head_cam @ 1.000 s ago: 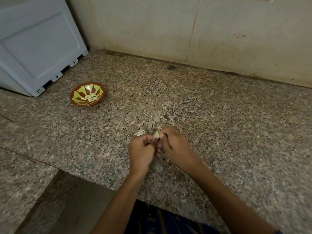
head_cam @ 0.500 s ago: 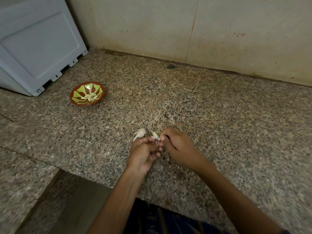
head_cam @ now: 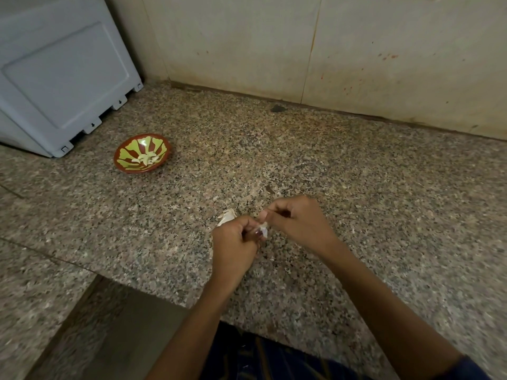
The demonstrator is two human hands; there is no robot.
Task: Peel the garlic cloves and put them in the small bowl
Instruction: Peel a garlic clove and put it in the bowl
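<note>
A small red bowl point(head_cam: 120, 154) with a green petal pattern sits at the left of the granite counter point(head_cam: 356, 187), with a few pale peeled cloves point(head_cam: 144, 159) in it. Both hands meet over the counter's middle. My left hand point(head_cam: 236, 242) holds a small pale garlic clove point(head_cam: 263, 230) in curled fingers. My right hand point(head_cam: 299, 223) pinches the clove's top with thumb and forefinger. A pale piece of garlic point(head_cam: 227, 216) lies on the counter just beyond my left hand, partly hidden by it.
A grey plastic appliance point(head_cam: 60, 72) stands at the back left, close behind the bowl. A stained tiled wall point(head_cam: 356, 56) bounds the counter at the back. The counter's front edge point(head_cam: 153, 286) drops off at lower left. A dark speck point(head_cam: 277, 108) lies by the wall.
My hands stayed together over the same spot, working the clove. My left hand turned slightly, so more of the pale garlic piece behind it shows.
</note>
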